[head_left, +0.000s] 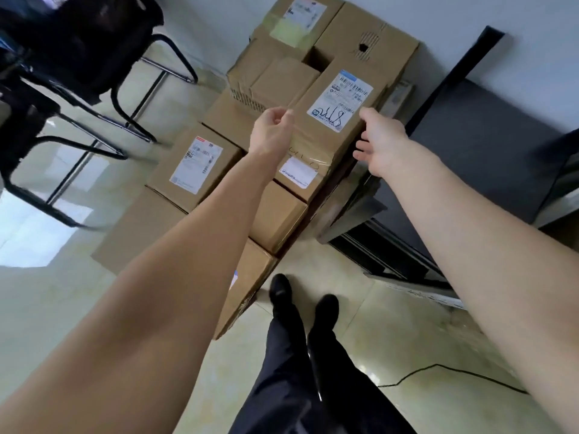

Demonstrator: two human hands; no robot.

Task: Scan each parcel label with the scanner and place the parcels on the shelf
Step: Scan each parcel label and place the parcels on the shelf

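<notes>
A tall cardboard parcel [316, 142] with a white shipping label [341, 100] tops a stack of boxes against the wall. My left hand [272, 133] hovers at the parcel's left top edge, fingers loosely curled and holding nothing. At the parcel's right edge is my right hand [380, 142], thumb on top and straight fingers spread down the side. Whether either hand presses the cardboard is unclear. Another labelled parcel [195, 164] sits lower on the left. No scanner is in view.
Several more cardboard boxes [282, 36] are piled behind and below. A dark grey shelf unit [463, 158] stands to the right against the wall. Black chairs [78, 51] stand at the left. My feet [300, 305] are on the tiled floor, with a black cable [438, 368] nearby.
</notes>
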